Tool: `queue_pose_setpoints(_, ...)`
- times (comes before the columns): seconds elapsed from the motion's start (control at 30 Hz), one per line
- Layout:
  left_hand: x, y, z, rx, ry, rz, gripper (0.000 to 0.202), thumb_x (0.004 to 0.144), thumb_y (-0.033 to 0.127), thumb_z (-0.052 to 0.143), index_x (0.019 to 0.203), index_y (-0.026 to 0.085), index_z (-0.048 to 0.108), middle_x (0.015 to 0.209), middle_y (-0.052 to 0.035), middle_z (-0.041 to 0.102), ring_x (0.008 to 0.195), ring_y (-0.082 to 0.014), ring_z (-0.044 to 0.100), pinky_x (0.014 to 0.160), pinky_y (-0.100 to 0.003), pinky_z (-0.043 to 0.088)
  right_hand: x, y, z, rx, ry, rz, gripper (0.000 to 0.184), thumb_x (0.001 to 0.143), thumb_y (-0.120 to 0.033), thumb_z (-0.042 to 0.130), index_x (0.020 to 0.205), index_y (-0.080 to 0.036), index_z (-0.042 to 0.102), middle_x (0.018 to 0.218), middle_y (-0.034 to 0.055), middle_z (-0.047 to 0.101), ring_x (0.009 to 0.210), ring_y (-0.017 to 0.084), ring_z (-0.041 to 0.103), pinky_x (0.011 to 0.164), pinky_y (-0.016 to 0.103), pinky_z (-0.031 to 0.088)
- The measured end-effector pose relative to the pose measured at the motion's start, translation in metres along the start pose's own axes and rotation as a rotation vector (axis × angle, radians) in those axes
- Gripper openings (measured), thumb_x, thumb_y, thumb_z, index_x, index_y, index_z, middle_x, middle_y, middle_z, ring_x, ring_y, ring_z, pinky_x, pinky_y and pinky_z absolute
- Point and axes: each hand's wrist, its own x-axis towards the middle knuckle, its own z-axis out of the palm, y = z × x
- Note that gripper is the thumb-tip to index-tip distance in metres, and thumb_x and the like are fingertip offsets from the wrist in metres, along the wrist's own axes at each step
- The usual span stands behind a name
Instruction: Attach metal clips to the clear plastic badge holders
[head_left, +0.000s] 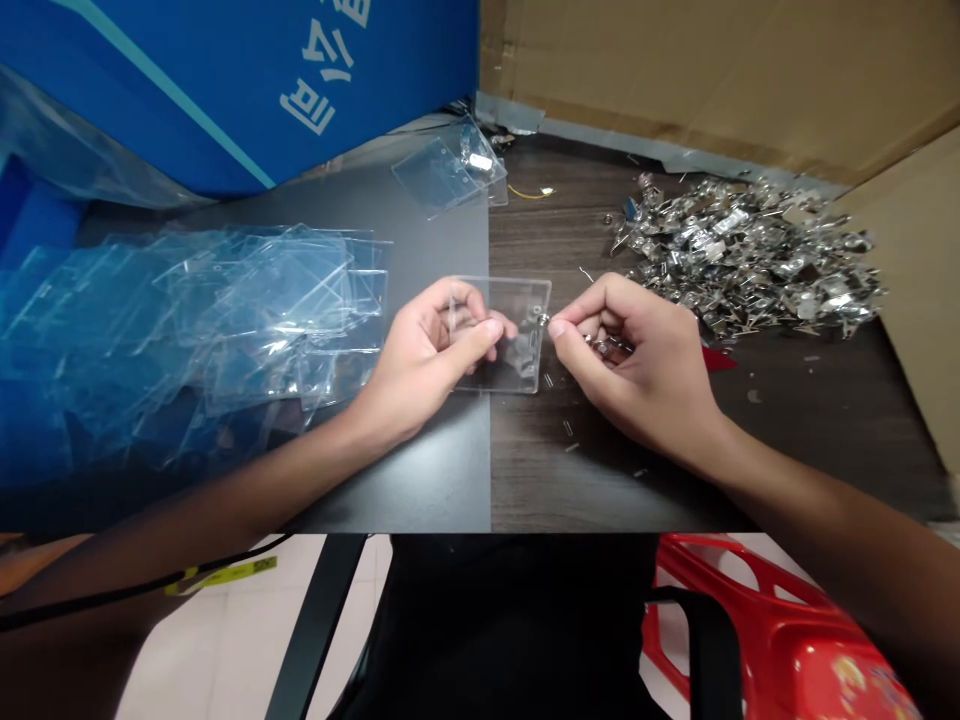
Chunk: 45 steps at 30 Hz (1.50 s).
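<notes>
My left hand (435, 355) grips a clear plastic badge holder (517, 300) by its left side, thumb on top and fingers curled under it. My right hand (637, 360) is closed in a pinch on a small metal clip (542, 320) pressed against the holder's right edge. More small metal pieces show inside the curled fingers of that hand. Both hands hover just above the dark table (600, 470), near its middle.
A spread of clear badge holders (217, 310) covers the table's left side. A heap of metal clips (750, 260) lies at the back right. A few more holders (450, 170) sit at the back, in front of a blue box (247, 80) and cardboard (712, 70). A red stool (787, 640) stands below.
</notes>
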Motion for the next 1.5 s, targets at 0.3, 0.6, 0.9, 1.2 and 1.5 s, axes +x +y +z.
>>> queue_pose_setpoints(0.3,0.007,-0.002,-0.003,-0.073,-0.054,-0.021,0.034,0.096,0.025,0.083,0.093,0.022,0.049,0.097,-0.0080,0.088,0.083,-0.0148,0.081,0.074,-0.025,0.063,0.003,-0.002,-0.004,-0.013,0.086,-0.099,0.013,0.102,-0.022,0.071,0.090,-0.025,0.067,0.066,-0.0036,0.055,0.056,0.014,0.049,0.062,0.034,0.048)
queue_pose_setpoints(0.6,0.009,-0.007,-0.004,-0.048,-0.019,0.045,0.033,0.097,0.029,0.084,0.098,0.022,0.051,0.095,-0.0076,0.088,0.088,-0.0177,0.084,0.082,-0.028,0.067,0.009,0.007,0.004,-0.008,-0.314,0.039,0.011,0.090,-0.020,0.074,0.081,-0.022,0.068,0.067,-0.0028,0.066,0.056,0.012,0.051,0.058,0.030,0.040)
queue_pose_setpoints(0.9,0.009,-0.004,-0.004,0.030,-0.010,0.064,0.031,0.097,0.028,0.081,0.098,0.022,0.050,0.094,-0.0069,0.087,0.080,-0.0164,0.083,0.078,-0.028,0.069,0.005,0.003,0.002,-0.070,-0.102,-0.059,0.009,0.095,-0.020,0.071,0.087,-0.023,0.068,0.064,-0.0044,0.059,0.056,0.012,0.049,0.060,0.031,0.042)
queue_pose_setpoints(1.2,0.009,-0.002,-0.004,0.018,-0.020,0.056,0.030,0.097,0.026,0.080,0.097,0.022,0.051,0.091,-0.0061,0.085,0.076,-0.0165,0.082,0.078,-0.029,0.070,0.004,0.004,0.002,-0.020,-0.069,-0.015,0.012,0.099,-0.024,0.073,0.087,-0.025,0.067,0.063,-0.0038,0.059,0.056,0.014,0.051,0.058,0.032,0.042)
queue_pose_setpoints(1.5,0.007,-0.003,-0.001,0.042,-0.042,0.031,0.027,0.101,0.021,0.075,0.096,0.022,0.049,0.099,-0.0076,0.087,0.079,-0.0134,0.083,0.080,-0.024,0.070,0.007,0.009,0.004,-0.033,-0.020,0.014,0.014,0.097,-0.024,0.074,0.084,-0.024,0.069,0.067,-0.0014,0.064,0.058,0.015,0.050,0.059,0.032,0.040)
